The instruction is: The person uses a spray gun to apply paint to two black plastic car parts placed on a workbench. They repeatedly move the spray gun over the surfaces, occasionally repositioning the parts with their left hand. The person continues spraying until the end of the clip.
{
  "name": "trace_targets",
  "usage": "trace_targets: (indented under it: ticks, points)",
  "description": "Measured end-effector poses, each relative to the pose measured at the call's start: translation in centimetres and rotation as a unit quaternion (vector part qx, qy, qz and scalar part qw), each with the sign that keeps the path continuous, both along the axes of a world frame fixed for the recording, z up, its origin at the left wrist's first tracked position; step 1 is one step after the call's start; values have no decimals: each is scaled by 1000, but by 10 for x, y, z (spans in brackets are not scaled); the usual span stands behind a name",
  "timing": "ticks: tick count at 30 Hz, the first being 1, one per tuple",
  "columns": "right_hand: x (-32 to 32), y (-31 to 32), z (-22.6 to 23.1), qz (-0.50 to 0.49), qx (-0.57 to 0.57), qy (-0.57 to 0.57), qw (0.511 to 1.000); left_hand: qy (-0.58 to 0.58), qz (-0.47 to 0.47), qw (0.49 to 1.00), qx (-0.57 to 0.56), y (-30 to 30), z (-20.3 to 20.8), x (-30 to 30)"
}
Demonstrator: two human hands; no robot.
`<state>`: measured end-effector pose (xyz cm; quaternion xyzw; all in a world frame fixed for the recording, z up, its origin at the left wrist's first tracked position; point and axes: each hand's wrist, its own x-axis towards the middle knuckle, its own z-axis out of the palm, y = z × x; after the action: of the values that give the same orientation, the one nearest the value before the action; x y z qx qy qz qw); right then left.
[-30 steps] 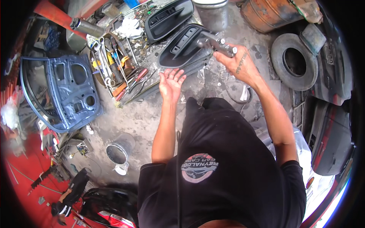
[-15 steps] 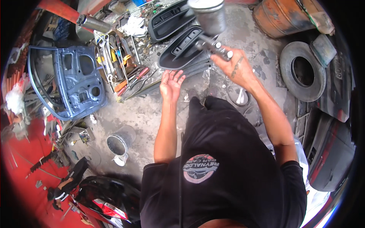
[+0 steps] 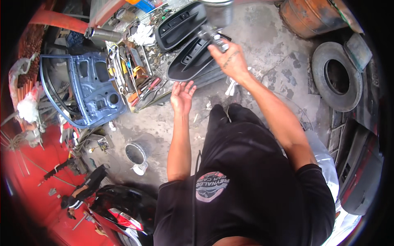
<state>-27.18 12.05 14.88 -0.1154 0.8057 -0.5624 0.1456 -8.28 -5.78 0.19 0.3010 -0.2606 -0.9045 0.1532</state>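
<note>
The right hand (image 3: 230,61) is wrapped around a blurred, metallic spray gun (image 3: 214,39), while the left hand (image 3: 182,99), apart, spreads palm-up near a tapered, matte-black door-trim panel (image 3: 194,61).

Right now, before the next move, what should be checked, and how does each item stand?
1. Spray-gun-like tool gripped by the right hand: ok.
2. Left hand holding nothing, palm up: ok.
3. Left fingers touching the near black panel: cannot tell; they are at its lower edge.
4. Far black panel lying beside the near one: ok.
5. Tool's front end sharp enough to inspect: not ok, blurred.
6. Hand tools apart from the left hand: ok.
</note>
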Motion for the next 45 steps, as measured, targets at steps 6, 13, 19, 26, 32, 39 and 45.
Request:
trace_targets:
  ticks: [6,13,19,26,32,39,45]
  points:
    - [21,-4,-6,68,-24,4,997,-33,-6,999,-27,-5,0,4]
    - [-16,8,-11,-52,10,23,998,-43,-15,998,-49,-2,8,7]
    - [1,-9,-9,23,-39,-34,998,-102,-27,993,-52,13,8,20]
    - [1,-2,-24,17,-38,15,999,-235,-134,954,-128,30,-10,91]
    - [-36,11,-16,-66,32,18,997,-392,-231,877,-153,66,-54,184]
    - [13,-26,-19,77,-25,10,997,-387,-346,831,-199,88,-60,207]
    - [14,-6,-12,84,-47,12,995,-402,-295,840,-216,94,-35,176]
